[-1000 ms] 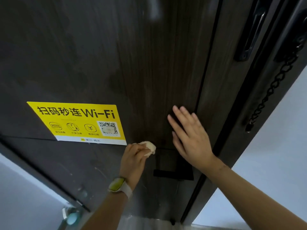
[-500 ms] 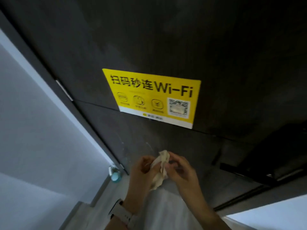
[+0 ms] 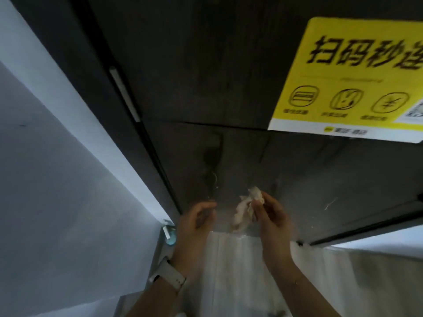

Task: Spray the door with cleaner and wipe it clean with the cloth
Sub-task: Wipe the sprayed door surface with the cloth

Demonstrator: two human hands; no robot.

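The dark wood-grain door (image 3: 229, 76) fills the upper view, with wet streaks (image 3: 214, 165) running down its lower panel. My right hand (image 3: 272, 223) pinches a crumpled beige cloth (image 3: 246, 209), which hangs in front of the lower door. My left hand (image 3: 194, 227), with a white watch at the wrist, is beside the cloth with loosely curled fingers and holds nothing. A teal spray bottle (image 3: 169, 234) stands on the floor at the foot of the door frame, left of my left hand.
A yellow Wi-Fi sticker (image 3: 350, 81) is stuck on the door at the upper right. The dark door frame (image 3: 96, 88) and a white wall (image 3: 57, 179) lie to the left. Pale floor (image 3: 240, 271) shows below the door.
The view has swung left and down. The cloth passed from my left hand, through both hands, to my right hand alone. My left hand has let go and moved apart.
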